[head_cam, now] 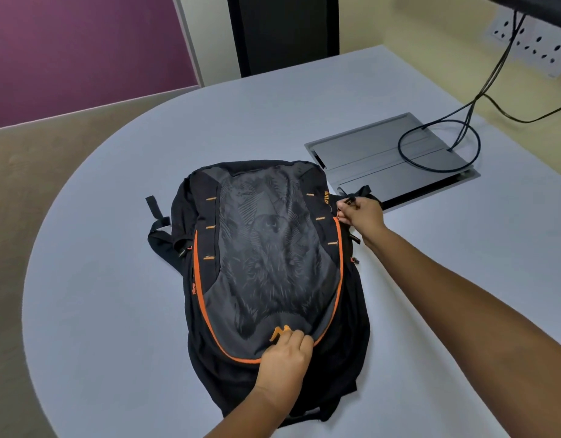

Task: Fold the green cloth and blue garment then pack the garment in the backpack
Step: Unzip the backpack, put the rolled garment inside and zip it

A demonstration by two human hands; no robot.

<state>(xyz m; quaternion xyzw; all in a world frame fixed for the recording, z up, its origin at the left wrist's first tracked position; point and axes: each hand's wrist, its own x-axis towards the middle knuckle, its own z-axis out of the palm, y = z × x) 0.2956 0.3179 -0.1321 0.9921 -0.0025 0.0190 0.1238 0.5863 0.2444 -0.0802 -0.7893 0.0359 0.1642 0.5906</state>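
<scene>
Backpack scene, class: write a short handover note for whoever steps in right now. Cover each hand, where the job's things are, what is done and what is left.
Left hand: fingers curled on the near end of the backpack, gripping the fabric by the orange zip line.
Right hand: pinching a zip pull at the backpack's far right edge.
Backpack lies flat on the table, front panel up. The zip looks closed along the orange line.
Green cloth and blue garment: not in view; the garment may already be inside, cannot tell.
Done: apparently packing, unconfirmed.
Left: finish the zip; check that the garment is inside.
</scene>
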